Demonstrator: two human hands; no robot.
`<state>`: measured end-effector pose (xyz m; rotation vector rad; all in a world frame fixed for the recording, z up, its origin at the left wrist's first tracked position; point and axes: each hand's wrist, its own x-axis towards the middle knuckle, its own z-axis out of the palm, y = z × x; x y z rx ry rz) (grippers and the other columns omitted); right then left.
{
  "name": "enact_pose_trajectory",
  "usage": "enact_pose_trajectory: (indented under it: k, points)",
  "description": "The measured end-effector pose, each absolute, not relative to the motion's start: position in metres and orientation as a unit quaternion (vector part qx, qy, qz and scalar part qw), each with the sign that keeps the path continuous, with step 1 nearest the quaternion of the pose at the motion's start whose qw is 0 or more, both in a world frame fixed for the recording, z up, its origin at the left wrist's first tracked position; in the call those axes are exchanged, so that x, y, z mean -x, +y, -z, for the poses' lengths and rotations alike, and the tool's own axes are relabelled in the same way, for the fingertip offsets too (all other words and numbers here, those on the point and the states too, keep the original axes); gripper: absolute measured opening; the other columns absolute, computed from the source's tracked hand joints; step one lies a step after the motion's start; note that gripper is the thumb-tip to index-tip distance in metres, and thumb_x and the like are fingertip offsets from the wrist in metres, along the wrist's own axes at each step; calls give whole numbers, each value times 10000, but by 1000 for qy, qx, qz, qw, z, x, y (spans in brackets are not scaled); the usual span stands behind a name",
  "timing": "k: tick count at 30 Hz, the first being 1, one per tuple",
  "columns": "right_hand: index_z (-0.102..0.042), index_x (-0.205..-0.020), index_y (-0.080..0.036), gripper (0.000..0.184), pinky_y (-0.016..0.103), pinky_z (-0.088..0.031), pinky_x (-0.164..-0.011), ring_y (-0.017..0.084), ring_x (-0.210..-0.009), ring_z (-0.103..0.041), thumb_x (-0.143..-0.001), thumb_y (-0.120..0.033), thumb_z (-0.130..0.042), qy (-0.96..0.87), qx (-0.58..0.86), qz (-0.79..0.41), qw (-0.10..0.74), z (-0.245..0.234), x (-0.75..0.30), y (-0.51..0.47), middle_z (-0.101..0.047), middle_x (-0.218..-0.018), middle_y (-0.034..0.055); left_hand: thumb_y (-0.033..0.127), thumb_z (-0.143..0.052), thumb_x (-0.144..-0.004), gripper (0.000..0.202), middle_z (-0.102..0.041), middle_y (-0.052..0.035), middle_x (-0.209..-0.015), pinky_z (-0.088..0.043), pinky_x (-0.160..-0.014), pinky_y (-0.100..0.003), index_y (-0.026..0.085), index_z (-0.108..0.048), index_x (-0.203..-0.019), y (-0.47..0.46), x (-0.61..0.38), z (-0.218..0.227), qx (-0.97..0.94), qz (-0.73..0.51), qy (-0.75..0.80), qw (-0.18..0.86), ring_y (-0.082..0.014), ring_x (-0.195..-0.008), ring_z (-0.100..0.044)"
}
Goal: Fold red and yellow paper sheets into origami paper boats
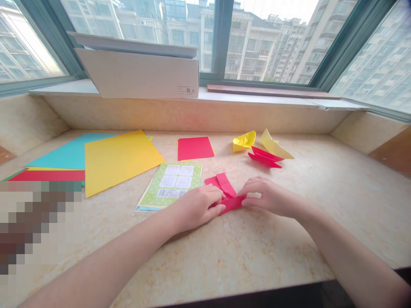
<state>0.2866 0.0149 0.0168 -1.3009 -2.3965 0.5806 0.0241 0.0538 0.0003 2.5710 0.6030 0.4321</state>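
Observation:
A folded sheet of red origami paper (pixel 227 197) lies on the marble sill between my hands, with a flap standing up at its upper left. My left hand (pixel 197 207) grips its left part, fingertips pressing over the folds. From the right, my right hand (pixel 269 196) holds the paper's other end between fingertips and thumb. Part of the sheet is hidden under my fingers. Just beyond lie a folded red paper piece (pixel 265 157) and a yellow paper boat (pixel 273 145), with a smaller yellow folded piece (pixel 244 141) beside them.
Stacked yellow, teal and red paper sheets (pixel 122 160) lie at the left, near a green origami booklet (pixel 170 186) and a red square (pixel 195 148). A white box (pixel 138 72) stands on the window ledge behind. A pixelated blur covers the lower left.

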Motion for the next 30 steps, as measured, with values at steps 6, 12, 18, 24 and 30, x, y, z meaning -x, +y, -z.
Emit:
enact_pose_trajectory:
  k: [6,12,18,24,30]
  points:
    - [-802,-1036,-289,214,353,-522,-817,202,-896,-687,-906,-152,-701,-825,496,-211,170,-14,-284,18,-769,-914,12,231,-554,-981,165,-716,-76,-966,-539,-847,-354,177,-647,-857,52,-23,0,-933,-170,222,225,-214,-907,-669]
    - [-784,-1060,-265,168,377,-507,-868,201,-917,-664,-976,-216,-648,-848,455,-205,177,-10,-283,19,-748,-895,23,298,-609,-960,293,-690,-113,-1159,-551,-890,-387,170,-584,-698,51,-22,-4,-924,-163,246,242,-232,-1000,-678]
    - [-780,-1068,-282,162,401,-462,-940,205,-960,-639,-1001,-269,-633,-849,463,-190,174,-3,-279,18,-713,-903,18,345,-610,-961,405,-659,-115,-1204,-543,-938,-418,171,-517,-608,50,-24,-4,-912,-157,283,254,-242,-1035,-681]
    - [-772,-1112,-313,175,399,-459,-935,204,-982,-635,-1002,-293,-637,-834,486,-198,170,1,-276,20,-706,-927,8,300,-614,-942,393,-631,-116,-1219,-545,-930,-405,174,-482,-593,47,-25,-5,-905,-150,300,261,-230,-1009,-672]
    - [-777,-1072,-289,156,394,-459,-931,205,-989,-639,-999,-277,-640,-827,493,-203,180,2,-274,20,-713,-956,19,246,-607,-930,293,-619,-106,-1185,-531,-948,-418,187,-490,-668,47,-24,-3,-904,-159,296,266,-250,-1072,-638]
